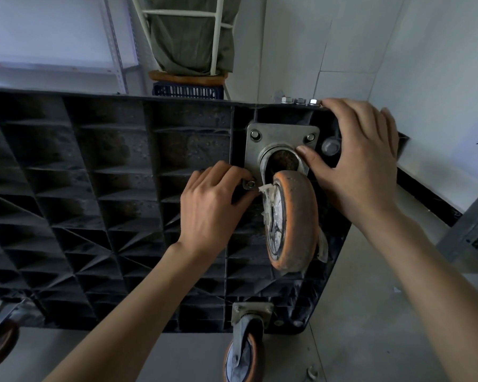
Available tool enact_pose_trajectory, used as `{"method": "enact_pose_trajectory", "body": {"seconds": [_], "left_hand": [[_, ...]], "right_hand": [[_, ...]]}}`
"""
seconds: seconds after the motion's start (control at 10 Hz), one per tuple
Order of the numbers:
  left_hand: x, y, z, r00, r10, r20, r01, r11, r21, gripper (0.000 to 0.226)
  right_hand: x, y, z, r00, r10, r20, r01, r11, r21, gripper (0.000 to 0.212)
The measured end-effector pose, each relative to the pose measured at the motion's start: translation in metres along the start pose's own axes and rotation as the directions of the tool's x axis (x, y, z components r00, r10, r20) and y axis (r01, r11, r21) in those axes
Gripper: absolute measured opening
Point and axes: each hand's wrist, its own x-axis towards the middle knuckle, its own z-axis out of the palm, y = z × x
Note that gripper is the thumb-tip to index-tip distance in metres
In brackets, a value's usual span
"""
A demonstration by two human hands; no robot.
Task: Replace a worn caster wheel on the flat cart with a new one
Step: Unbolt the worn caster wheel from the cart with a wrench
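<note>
Centrally, caster wheel (pixel 290 219), between both hands

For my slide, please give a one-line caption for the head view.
Left hand pinches a bolt on the worn caster's mounting plate; right hand steadies it.

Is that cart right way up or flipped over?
Flipped: the cart's ribbed underside faces the camera and the orange caster wheel sticks out toward it.
</note>
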Motion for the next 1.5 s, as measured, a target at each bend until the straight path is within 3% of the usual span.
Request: {"method": "enact_pose_trajectory", "body": {"seconds": [0.1, 0.4, 0.6, 0.9, 1.1, 1.3, 1.5], "left_hand": [[-0.004, -0.003, 0.000, 0.999, 0.046, 0.009, -0.046, 0.999, -0.002, 0.022], [0.000, 0.003, -0.002, 0.999, -0.044, 0.015, 0.045, 0.998, -0.038, 0.026], [-0.005, 0.000, -0.001, 1.000, 0.013, 0.013, -0.012, 0.999, -0.051, 0.023], [-0.001, 0.006, 0.001, 0.997, -0.078, 0.010, 0.078, 0.994, -0.072, 0.021], [-0.010, -0.001, 0.002, 1.000, -0.017, 0.021, 0.018, 0.998, -0.056, 0.025], [-0.004, 0.004, 0.001, 0.995, -0.097, 0.003, 0.097, 0.991, -0.097, 0.018], [-0.008, 0.003, 0.002, 0.999, -0.042, 0.007, 0.042, 0.996, -0.074, 0.029]], "right_hand": [[0.000, 0.000, 0.000, 1.000, 0.001, -0.001, -0.001, 1.000, -0.002, 0.063], [0.001, -0.001, 0.000, 1.000, 0.007, 0.001, -0.007, 1.000, -0.001, 0.063], [0.000, -0.002, 0.001, 1.000, 0.008, -0.005, -0.008, 1.000, 0.000, 0.063], [0.000, -0.001, 0.001, 1.000, 0.008, -0.004, -0.008, 1.000, 0.001, 0.063], [0.000, -0.002, 0.001, 1.000, 0.010, -0.008, -0.010, 1.000, 0.015, 0.063], [-0.001, -0.002, 0.001, 1.000, 0.009, -0.014, -0.009, 1.000, 0.022, 0.062], [-0.001, -0.001, 0.002, 1.000, 0.009, -0.013, -0.009, 1.000, 0.021, 0.063]]}}
